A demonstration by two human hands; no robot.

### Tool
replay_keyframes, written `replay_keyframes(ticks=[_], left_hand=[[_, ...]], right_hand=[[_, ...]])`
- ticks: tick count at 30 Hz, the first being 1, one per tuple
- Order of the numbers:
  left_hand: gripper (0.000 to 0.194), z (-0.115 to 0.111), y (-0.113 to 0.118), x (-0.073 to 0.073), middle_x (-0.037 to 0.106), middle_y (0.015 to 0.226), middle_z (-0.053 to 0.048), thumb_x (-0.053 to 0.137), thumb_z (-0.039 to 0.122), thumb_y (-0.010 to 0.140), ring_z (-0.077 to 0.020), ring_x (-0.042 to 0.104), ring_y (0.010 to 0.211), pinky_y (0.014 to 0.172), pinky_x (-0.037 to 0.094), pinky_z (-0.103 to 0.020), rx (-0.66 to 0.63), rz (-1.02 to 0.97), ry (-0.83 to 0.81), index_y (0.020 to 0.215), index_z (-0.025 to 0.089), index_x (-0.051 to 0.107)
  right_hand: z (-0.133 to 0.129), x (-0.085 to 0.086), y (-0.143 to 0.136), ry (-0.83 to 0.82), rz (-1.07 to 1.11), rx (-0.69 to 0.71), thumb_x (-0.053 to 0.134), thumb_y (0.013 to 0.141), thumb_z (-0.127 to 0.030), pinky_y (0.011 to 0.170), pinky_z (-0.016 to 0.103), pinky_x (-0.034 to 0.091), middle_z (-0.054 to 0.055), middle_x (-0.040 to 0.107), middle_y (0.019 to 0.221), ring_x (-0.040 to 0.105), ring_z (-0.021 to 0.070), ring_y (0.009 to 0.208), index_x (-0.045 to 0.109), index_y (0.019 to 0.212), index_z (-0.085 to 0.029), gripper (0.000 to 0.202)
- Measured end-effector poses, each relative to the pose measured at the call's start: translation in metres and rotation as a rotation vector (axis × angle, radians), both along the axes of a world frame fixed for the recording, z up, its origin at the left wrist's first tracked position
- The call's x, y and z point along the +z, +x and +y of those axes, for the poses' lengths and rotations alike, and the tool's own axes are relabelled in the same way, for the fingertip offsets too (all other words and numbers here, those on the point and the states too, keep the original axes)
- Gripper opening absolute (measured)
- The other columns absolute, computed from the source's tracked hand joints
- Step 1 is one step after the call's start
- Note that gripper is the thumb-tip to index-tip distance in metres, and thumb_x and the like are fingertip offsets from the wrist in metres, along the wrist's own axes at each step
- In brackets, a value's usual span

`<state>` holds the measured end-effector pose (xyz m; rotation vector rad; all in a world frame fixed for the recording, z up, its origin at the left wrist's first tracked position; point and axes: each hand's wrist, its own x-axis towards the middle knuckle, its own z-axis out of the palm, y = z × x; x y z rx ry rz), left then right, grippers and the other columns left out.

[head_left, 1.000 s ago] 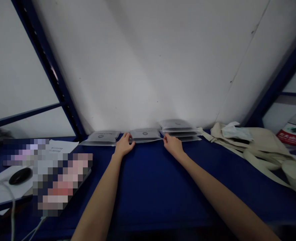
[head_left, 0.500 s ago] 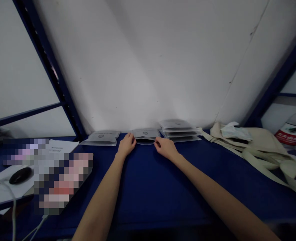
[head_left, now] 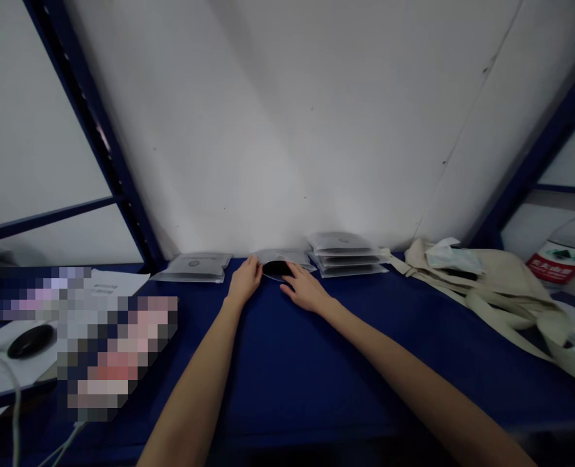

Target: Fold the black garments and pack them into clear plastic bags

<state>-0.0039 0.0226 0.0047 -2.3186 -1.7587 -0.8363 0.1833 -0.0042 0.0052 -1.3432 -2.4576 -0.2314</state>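
A frosted plastic zip bag point(head_left: 297, 257) lies against the wall at the back of the blue table, its front mouth gaping and black material point(head_left: 275, 268) showing inside. My left hand point(head_left: 246, 280) is closed on the left edge of this bag. At the right of the mouth, my right hand point(head_left: 304, 288) has its fingers stretched out and apart, the tips touching the black material or the bag's edge. Another flat frosted bag point(head_left: 193, 264) with a round dark logo lies to the left. To the right is a stack of several similar bags point(head_left: 344, 244).
A beige cloth bag point(head_left: 506, 269) with straps and a large clear bottle point(head_left: 562, 253) with a red label stand on the right. On the left are a black mouse point(head_left: 32, 341), paper sheets point(head_left: 117, 285), blurred-out items and white cables point(head_left: 17, 395). A blue frame post point(head_left: 93, 130) rises beside the wall.
My right hand has let go of the bag's right edge, and its fingers have spread and moved left to the mouth. The mouth gapes wider, with more black showing. My left hand stays put.
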Motion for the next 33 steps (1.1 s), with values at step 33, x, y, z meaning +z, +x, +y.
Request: replay_keyframes(ticks=[33], left_hand=[[0.024,0.002,0.001,0.002,0.067,0.087,-0.008,0.034,0.029,0.093,-0.0190,0.063,0.082,0.066,0.038,-0.025,0.102,0.017,-0.112,0.097,0.019,0.055]], right_hand=[[-0.009,0.027,0.046,-0.747,0.794,0.171,0.049,0.078,-0.019,0.092,0.035,0.040,0.007,0.065,0.112,0.058,0.0188,0.104,0.066,0.105,-0.017,0.032]])
